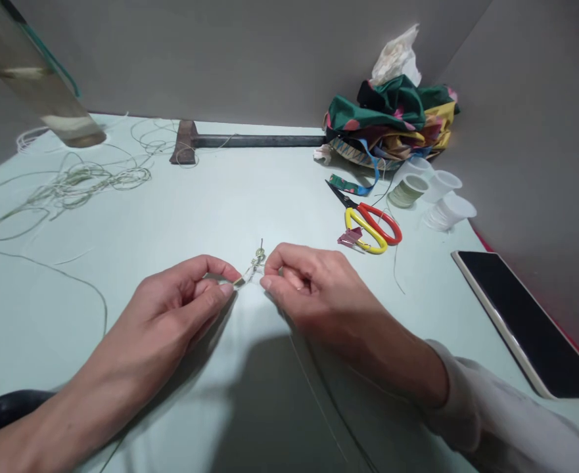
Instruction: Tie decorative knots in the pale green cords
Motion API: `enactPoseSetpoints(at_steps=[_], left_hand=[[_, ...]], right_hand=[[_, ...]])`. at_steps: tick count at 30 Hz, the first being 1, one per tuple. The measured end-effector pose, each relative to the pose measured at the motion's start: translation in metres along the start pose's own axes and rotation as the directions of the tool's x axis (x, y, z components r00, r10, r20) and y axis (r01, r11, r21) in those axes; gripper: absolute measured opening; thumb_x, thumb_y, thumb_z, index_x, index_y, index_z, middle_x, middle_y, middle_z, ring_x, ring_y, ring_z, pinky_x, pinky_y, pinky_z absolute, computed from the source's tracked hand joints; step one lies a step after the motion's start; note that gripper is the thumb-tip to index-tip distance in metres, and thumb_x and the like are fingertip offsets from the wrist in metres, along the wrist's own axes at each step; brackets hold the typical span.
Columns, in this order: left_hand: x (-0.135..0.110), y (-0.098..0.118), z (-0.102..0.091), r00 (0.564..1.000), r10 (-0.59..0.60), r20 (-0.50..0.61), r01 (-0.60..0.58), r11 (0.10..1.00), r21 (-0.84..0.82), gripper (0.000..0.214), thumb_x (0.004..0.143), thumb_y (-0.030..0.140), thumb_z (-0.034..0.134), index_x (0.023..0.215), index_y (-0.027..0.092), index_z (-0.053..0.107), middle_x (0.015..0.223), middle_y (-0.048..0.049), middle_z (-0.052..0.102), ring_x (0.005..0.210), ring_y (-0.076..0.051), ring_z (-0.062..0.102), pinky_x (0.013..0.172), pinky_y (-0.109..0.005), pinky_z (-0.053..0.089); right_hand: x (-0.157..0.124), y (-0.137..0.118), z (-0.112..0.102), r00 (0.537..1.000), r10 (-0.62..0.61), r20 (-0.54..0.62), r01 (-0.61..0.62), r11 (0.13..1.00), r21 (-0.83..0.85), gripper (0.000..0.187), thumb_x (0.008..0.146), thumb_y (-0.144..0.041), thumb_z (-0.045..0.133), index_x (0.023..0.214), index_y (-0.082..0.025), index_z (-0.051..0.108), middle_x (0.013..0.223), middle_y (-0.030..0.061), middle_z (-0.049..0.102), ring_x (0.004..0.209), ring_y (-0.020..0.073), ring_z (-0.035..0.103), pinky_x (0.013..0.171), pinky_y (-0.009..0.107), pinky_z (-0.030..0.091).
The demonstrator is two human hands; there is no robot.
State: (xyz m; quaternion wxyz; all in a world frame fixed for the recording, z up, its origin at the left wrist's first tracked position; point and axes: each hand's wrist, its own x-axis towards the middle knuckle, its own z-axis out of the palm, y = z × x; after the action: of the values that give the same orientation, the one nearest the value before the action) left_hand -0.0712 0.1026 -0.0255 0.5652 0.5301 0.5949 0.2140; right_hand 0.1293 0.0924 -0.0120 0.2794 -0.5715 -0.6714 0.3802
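Note:
A small piece of knotted cord (254, 261) with a pale green bead-like bit at its top lies between my hands, low over the table. My left hand (185, 295) pinches its near end between thumb and forefinger. My right hand (309, 279) is closed at the other side, thumb against forefinger, where a thin cord from the piece meets the fingertips. What exactly sits in that pinch is too small to make out. Two loose strands (319, 384) run from below my right hand toward the front edge.
Tangled green cord (79, 184) spreads at the left, near a leaning clear bottle (67, 125). A hammer (185, 141) lies at the back beside bundled patterned cloth (388, 118). Scissors (368, 226), a purple clip (351, 237), thread spools (408, 190) and a phone (526, 315) are at the right.

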Motion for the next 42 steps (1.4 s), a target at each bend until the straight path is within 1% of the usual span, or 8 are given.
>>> enactPoseSetpoints(at_steps=[4,16,25,30,34,36,39,42], left_hand=[[0.0,0.003,0.0,1.0,-0.011,-0.006,0.011,0.998,0.065,0.047,0.074,0.068,0.07,0.092,0.024,0.073,0.064,0.0002,0.053,0.056,-0.015,0.035,0.046,-0.025,0.026],[0.004,0.007,0.001,0.999,-0.046,-0.021,0.049,0.99,0.135,0.045,0.069,0.068,0.067,0.078,0.024,0.07,0.058,0.001,0.046,0.053,-0.015,0.031,0.045,-0.028,0.022],[0.005,0.004,-0.001,0.996,0.093,-0.003,-0.092,0.988,0.127,0.033,0.077,0.054,0.067,0.078,0.022,0.067,0.055,0.0065,0.04,0.052,-0.013,0.029,0.048,-0.026,0.021],[0.004,0.006,0.001,0.984,0.176,0.001,-0.174,0.974,0.143,0.027,0.077,0.048,0.066,0.08,0.021,0.069,0.049,0.0081,0.041,0.05,-0.013,0.032,0.048,-0.026,0.023],[-0.002,0.013,0.002,0.982,0.189,0.019,-0.19,0.969,0.16,0.029,0.078,0.049,0.068,0.075,0.021,0.067,0.05,0.0059,0.048,0.049,-0.013,0.034,0.048,-0.026,0.024],[-0.005,0.013,0.002,0.981,0.193,0.034,-0.196,0.967,0.165,0.031,0.08,0.051,0.066,0.077,0.02,0.068,0.053,0.004,0.053,0.048,-0.013,0.034,0.047,-0.027,0.023],[-0.012,0.005,-0.002,0.977,0.212,0.037,-0.215,0.958,0.19,0.033,0.085,0.052,0.063,0.08,0.02,0.069,0.062,0.0015,0.059,0.049,-0.013,0.036,0.048,-0.027,0.024],[-0.021,-0.005,-0.007,0.967,0.255,0.008,-0.247,0.929,0.275,0.034,0.092,0.053,0.061,0.079,0.022,0.069,0.065,0.0011,0.059,0.055,-0.016,0.043,0.052,-0.029,0.028]], right_hand=[[0.002,0.004,-0.009,0.999,0.003,-0.033,-0.004,1.0,-0.021,0.019,0.09,-0.016,0.06,0.073,-0.021,0.063,0.049,-0.0109,0.032,0.047,0.0096,0.033,0.057,0.03,0.028],[0.015,0.024,-0.007,0.985,-0.077,-0.154,0.061,0.992,-0.106,0.019,0.092,-0.013,0.062,0.075,-0.02,0.059,0.058,-0.0085,0.039,0.059,0.0127,0.04,0.065,0.031,0.027],[0.009,0.018,-0.005,0.988,-0.037,-0.148,0.002,0.972,-0.236,0.019,0.098,-0.019,0.057,0.08,-0.019,0.061,0.063,-0.0059,0.047,0.061,0.0134,0.043,0.066,0.031,0.028],[-0.029,-0.004,-0.005,0.999,0.011,0.035,0.002,0.937,-0.349,0.012,0.099,-0.023,0.057,0.093,-0.019,0.067,0.065,-0.0033,0.055,0.06,0.0144,0.044,0.061,0.031,0.024],[-0.07,-0.024,0.003,0.984,0.021,0.175,0.063,0.887,-0.457,0.013,0.097,-0.02,0.056,0.086,-0.02,0.064,0.066,-0.0014,0.055,0.057,0.0149,0.032,0.057,0.033,0.02],[-0.088,-0.032,0.012,0.975,0.024,0.223,0.094,0.858,-0.505,0.008,0.088,-0.014,0.062,0.084,-0.02,0.063,0.067,-0.0007,0.057,0.054,0.0149,0.024,0.055,0.034,0.016],[-0.108,-0.033,0.032,0.923,0.044,0.383,0.187,0.818,-0.543,0.024,0.067,-0.009,0.073,0.086,-0.022,0.064,0.071,-0.0002,0.064,0.05,0.0139,0.021,0.048,0.033,0.014],[-0.124,-0.024,0.055,0.875,-0.073,0.479,0.301,0.857,-0.418,0.009,0.086,-0.016,0.07,0.087,-0.024,0.064,0.067,-0.0013,0.063,0.046,0.0142,0.035,0.041,0.029,0.024]])
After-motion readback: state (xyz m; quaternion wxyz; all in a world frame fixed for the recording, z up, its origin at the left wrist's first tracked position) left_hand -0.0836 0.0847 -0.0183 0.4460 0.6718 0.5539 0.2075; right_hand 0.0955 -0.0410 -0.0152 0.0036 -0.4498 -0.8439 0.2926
